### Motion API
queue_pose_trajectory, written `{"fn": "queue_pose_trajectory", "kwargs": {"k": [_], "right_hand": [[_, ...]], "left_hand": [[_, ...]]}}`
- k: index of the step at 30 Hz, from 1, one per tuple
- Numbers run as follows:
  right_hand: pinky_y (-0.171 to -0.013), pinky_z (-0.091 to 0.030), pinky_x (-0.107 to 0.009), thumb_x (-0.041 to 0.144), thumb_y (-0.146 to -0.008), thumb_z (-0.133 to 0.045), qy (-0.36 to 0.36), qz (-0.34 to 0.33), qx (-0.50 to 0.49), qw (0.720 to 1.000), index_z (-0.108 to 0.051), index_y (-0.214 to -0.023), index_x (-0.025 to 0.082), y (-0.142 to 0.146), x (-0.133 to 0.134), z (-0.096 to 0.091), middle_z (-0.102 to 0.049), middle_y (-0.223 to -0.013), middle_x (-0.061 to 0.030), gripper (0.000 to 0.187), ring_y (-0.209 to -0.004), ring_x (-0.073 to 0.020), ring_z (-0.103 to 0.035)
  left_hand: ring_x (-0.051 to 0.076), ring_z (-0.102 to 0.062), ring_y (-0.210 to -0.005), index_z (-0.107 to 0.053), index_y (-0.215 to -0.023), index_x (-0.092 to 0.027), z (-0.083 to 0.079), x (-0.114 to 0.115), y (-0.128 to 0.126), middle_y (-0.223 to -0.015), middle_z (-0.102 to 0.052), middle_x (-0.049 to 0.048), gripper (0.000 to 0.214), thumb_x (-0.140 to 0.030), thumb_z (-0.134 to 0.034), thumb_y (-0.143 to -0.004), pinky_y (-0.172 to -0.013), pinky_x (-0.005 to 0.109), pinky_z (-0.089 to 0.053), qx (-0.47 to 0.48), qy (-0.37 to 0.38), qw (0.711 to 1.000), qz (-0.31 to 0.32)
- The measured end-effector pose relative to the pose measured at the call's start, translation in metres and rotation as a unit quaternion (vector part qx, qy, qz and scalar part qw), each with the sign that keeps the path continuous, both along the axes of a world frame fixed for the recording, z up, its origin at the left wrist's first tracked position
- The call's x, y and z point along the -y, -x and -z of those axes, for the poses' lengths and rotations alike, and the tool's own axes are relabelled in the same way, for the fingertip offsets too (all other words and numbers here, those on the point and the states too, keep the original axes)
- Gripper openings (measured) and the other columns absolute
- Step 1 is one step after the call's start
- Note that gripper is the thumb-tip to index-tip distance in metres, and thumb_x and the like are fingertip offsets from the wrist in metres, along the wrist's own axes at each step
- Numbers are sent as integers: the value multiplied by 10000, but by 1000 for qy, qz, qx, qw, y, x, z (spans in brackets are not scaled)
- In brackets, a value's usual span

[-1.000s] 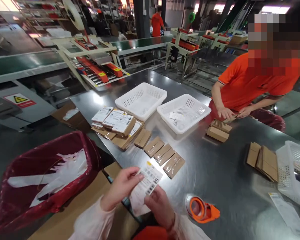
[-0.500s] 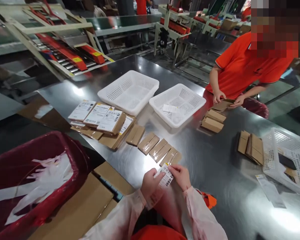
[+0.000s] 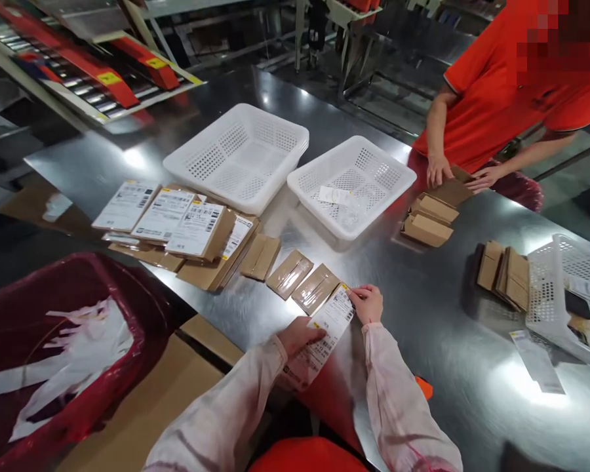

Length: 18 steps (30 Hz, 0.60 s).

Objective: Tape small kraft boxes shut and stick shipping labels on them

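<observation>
A white printed label point(image 3: 330, 322) lies stretched over the rightmost small brown package at the near edge of the steel table point(image 3: 423, 308). My left hand point(image 3: 297, 335) presses the label's near end. My right hand point(image 3: 368, 303) holds its far corner down with the fingertips. Three more flat brown packages point(image 3: 290, 273) lie in a row to the left of it. The package under the label is almost hidden.
Two white perforated baskets point(image 3: 238, 154) point(image 3: 353, 183) stand at mid-table, with labelled cardboard sleeves point(image 3: 177, 223) to their left. A person in orange point(image 3: 496, 98) handles brown boxes point(image 3: 427, 221) opposite. A red-lined bin point(image 3: 63, 341) and a cardboard box point(image 3: 152, 406) sit near left. Another basket point(image 3: 570, 295) is at the right.
My hands moved forward from close to my body and laid the label down flat over the rightmost package. The view tilted down toward the table.
</observation>
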State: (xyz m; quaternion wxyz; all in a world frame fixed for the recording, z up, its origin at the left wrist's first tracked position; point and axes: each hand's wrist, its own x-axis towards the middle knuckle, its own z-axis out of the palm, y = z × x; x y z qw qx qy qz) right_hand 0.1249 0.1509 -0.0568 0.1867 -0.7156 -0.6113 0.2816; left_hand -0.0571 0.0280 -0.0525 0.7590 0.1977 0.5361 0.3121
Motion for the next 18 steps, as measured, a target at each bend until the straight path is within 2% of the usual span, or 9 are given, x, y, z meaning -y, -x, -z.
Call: {"fn": "queue_pose_trajectory", "kwargs": {"k": [4, 8, 9, 11, 14, 16, 18], "right_hand": [[-792, -451, -363, 453, -673, -705, 2, 13, -4, 1000, -795, -753, 245, 4, -1, 0, -646, -1061, -78, 240, -944, -246, -580], [-828, -429, -399, 467, -683, -690, -6, 6, 16, 1000, -787, -758, 231, 8, -1, 3, -624, -1107, -88, 266, -958, -260, -566], [-850, -421, -412, 474, -683, -686, -14, 5, 25, 1000, -784, -784, 224, 8, 0, 4, -615, -1116, -94, 286, -980, -270, -558], [-879, -412, -435, 497, -665, -694, -34, 14, 39, 999, -760, -953, 206, 6, -1, 8, -589, -1150, -115, 414, -1032, -294, -542], [-883, -418, -461, 545, -632, -714, -46, 29, 47, 997, -608, -1252, 173, 2, -1, 11, -543, -1208, -154, 731, -1081, -323, -529], [-896, -414, -492, 568, -653, -697, -48, 26, 60, 997, -552, -1302, 168, 1, 0, 11, -530, -1229, -172, 775, -1111, -343, -518], [-944, -379, -541, 570, -717, -656, -74, 11, 90, 993, -525, -1322, 158, 6, 6, 10, -506, -1289, -204, 744, -1189, -376, -473]], "left_hand": [[190, -627, -624, -680, -787, -146, 2, -2, 0, -677, -702, 31, 396, -423, -818, -540, -616, 299, -475, 4, 27, 1000, -13], [198, -641, -661, -686, -783, -151, 4, -7, -1, -707, -715, 32, 373, -395, -823, -537, -643, 304, -487, 1, 38, 999, -19], [202, -645, -673, -690, -786, -152, 5, -6, -1, -720, -720, 34, 371, -394, -821, -537, -652, 308, -492, 0, 39, 999, -20], [205, -651, -693, -703, -797, -151, 6, 2, 1, -748, -731, 38, 375, -387, -821, -531, -676, 317, -501, -2, 40, 999, -19], [207, -649, -697, -722, -789, -146, 5, 37, 13, -769, -742, 49, 376, -373, -830, -510, -681, 321, -508, -12, 48, 999, -11], [203, -638, -673, -726, -752, -149, 2, 72, 27, -746, -742, 50, 354, -366, -839, -496, -662, 319, -501, -31, 61, 998, -6], [195, -622, -641, -724, -712, -158, -4, 107, 45, -715, -738, 43, 347, -375, -852, -474, -647, 315, -492, -45, 77, 996, -1]]}}
